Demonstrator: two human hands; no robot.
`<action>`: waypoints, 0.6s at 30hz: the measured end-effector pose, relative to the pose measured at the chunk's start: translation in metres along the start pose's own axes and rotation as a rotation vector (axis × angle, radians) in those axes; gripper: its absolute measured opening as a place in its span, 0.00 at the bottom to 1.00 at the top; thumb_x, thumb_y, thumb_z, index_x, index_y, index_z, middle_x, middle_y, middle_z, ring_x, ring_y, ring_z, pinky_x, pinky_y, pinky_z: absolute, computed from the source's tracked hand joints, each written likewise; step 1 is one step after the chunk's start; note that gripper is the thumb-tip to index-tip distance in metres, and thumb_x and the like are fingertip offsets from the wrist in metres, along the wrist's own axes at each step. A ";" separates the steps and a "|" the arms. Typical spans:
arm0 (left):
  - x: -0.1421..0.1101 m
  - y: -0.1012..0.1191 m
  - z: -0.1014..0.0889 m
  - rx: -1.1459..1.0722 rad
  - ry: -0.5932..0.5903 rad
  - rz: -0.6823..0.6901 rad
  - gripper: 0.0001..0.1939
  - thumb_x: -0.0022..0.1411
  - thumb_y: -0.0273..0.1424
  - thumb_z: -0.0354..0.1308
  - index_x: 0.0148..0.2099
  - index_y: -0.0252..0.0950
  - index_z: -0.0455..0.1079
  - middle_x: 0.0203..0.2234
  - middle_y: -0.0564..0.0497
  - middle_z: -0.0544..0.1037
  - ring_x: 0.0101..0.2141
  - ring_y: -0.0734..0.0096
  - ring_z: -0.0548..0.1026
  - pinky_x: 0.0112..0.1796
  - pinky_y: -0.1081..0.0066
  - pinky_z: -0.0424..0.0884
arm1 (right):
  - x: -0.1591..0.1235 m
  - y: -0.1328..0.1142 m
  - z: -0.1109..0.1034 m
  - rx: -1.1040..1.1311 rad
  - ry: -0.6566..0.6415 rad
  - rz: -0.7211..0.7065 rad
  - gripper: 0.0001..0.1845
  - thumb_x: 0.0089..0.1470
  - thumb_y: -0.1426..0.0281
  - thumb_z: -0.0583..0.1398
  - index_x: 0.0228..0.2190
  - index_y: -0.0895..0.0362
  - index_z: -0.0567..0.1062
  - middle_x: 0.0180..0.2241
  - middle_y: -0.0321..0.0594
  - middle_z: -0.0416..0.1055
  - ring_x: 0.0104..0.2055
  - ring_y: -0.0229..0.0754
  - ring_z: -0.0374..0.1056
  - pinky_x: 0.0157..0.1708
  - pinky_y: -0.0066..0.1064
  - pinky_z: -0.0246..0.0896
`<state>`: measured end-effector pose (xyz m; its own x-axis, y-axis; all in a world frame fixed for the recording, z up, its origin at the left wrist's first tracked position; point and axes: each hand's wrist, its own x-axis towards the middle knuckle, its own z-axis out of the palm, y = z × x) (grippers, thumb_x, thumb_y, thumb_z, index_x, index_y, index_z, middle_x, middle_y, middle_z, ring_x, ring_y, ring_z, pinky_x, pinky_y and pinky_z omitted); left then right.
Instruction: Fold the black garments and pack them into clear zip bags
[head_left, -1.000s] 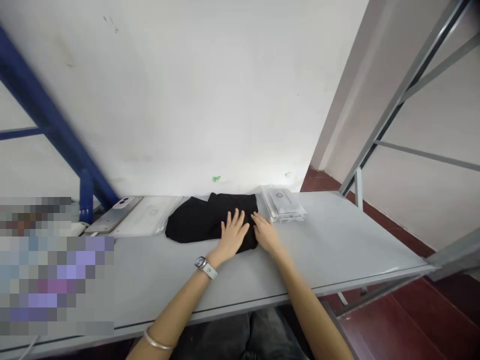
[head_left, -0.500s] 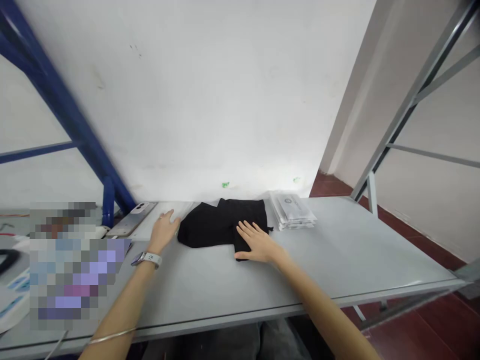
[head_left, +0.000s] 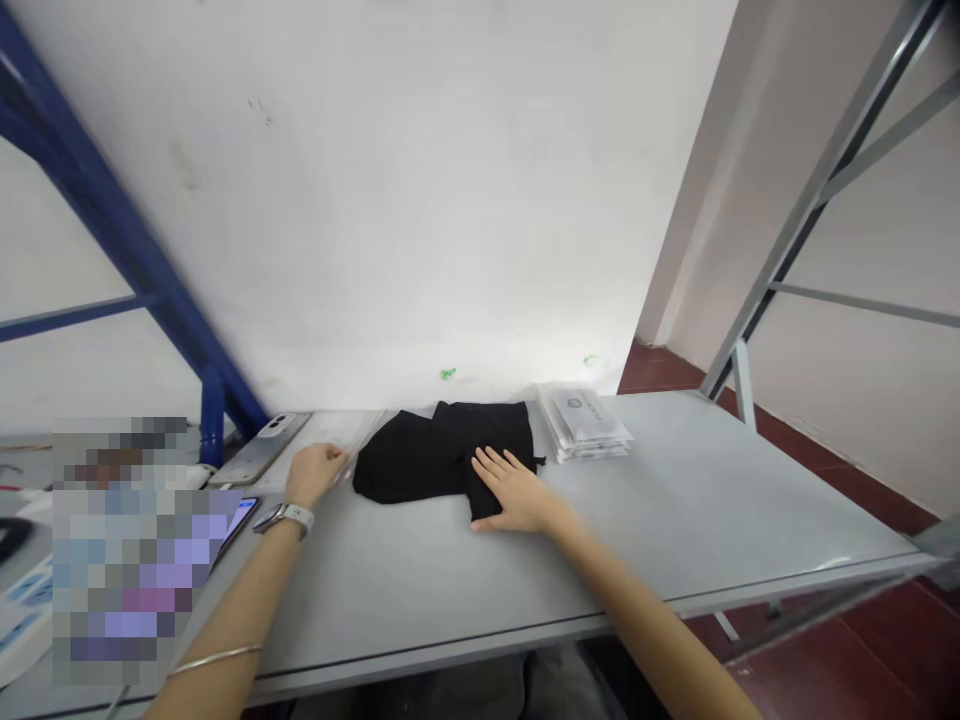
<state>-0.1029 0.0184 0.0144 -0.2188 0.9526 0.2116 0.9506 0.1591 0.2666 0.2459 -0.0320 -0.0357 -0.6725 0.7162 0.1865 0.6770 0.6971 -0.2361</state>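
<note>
A piece of black cloth (head_left: 420, 455) lies partly folded on the table, below the wall. My right hand (head_left: 514, 492) rests flat on its right end, fingers stretched out and holding nothing. Left of the cloth lie thin, clear plastic bags (head_left: 360, 432). With fingertips pinched together, my left hand (head_left: 313, 474) grips the near edge of a bag. How many layers it has hold of is hidden.
Packed clear bags with printing (head_left: 589, 420) are stacked right of the cloth. A phone (head_left: 262, 450) lies behind my left hand. A white power strip (head_left: 26, 620) and a blurred-out patch are at the left. Blue and grey metal frames flank the table (head_left: 712, 490).
My left hand has drawn slightly back toward me and its spread fingers have closed into a pinch on the plastic bag. My right hand stays on the cloth.
</note>
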 end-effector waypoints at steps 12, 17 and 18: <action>-0.044 0.093 0.006 -0.059 0.011 0.299 0.08 0.57 0.31 0.50 0.33 0.38 0.70 0.44 0.46 0.78 0.47 0.59 0.74 0.47 0.66 0.67 | -0.007 -0.013 -0.006 0.071 0.106 0.087 0.35 0.64 0.50 0.42 0.64 0.58 0.52 0.66 0.44 0.46 0.69 0.44 0.36 0.67 0.44 0.31; -0.070 0.140 0.039 -0.096 -0.117 0.461 0.08 0.52 0.26 0.55 0.22 0.37 0.67 0.54 0.43 0.72 0.59 0.52 0.62 0.57 0.57 0.57 | -0.004 -0.012 0.002 0.252 0.217 0.205 0.30 0.66 0.55 0.42 0.63 0.57 0.56 0.65 0.43 0.51 0.68 0.43 0.41 0.66 0.47 0.33; -0.072 0.144 0.044 -0.103 -0.126 0.465 0.08 0.52 0.26 0.55 0.22 0.37 0.66 0.55 0.42 0.71 0.60 0.51 0.61 0.57 0.53 0.56 | -0.002 -0.011 0.004 0.315 0.248 0.233 0.30 0.66 0.55 0.42 0.62 0.56 0.57 0.64 0.43 0.52 0.68 0.43 0.42 0.66 0.48 0.34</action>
<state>0.0594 -0.0159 -0.0033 0.2578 0.9417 0.2162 0.9132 -0.3106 0.2637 0.2388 -0.0414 -0.0369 -0.3950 0.8657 0.3074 0.6524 0.4999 -0.5696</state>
